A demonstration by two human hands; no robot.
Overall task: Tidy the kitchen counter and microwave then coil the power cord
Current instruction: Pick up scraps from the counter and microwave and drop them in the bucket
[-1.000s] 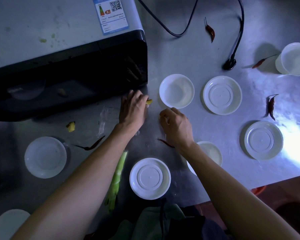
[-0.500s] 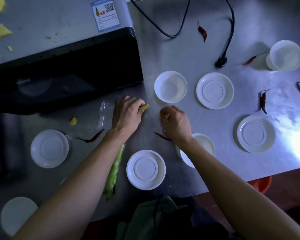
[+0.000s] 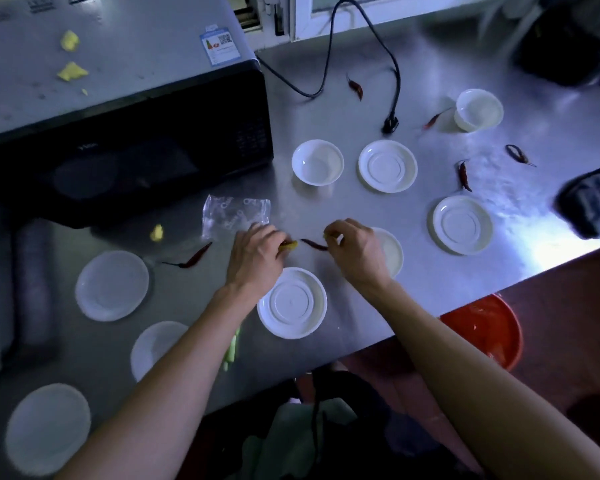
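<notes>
My left hand [image 3: 257, 252] pinches a small yellow scrap [image 3: 289, 245] just above the steel counter [image 3: 326, 98]. My right hand [image 3: 355, 249] has curled fingers pinching a tiny yellowish bit; what it is I cannot tell. A dried red chili [image 3: 314, 244] lies on the counter between the two hands. The black microwave [image 3: 125, 157] stands at the back left, with yellow scraps [image 3: 70, 71] on its top. Its black power cord [image 3: 329, 57] loops across the counter, and the plug [image 3: 390, 126] lies loose.
Several white saucers, such as one [image 3: 291, 303] below my hands, and bowls [image 3: 317, 162] are spread over the counter. More red chilies [image 3: 194, 256] lie about. A clear plastic bag [image 3: 234, 214] lies by the microwave. A red bin [image 3: 485, 329] sits below the counter edge.
Both hands have drawn back from the microwave's front toward me, the left keeping the yellow scrap. The plastic bag is now uncovered. The view has tilted up and shows more of the counter.
</notes>
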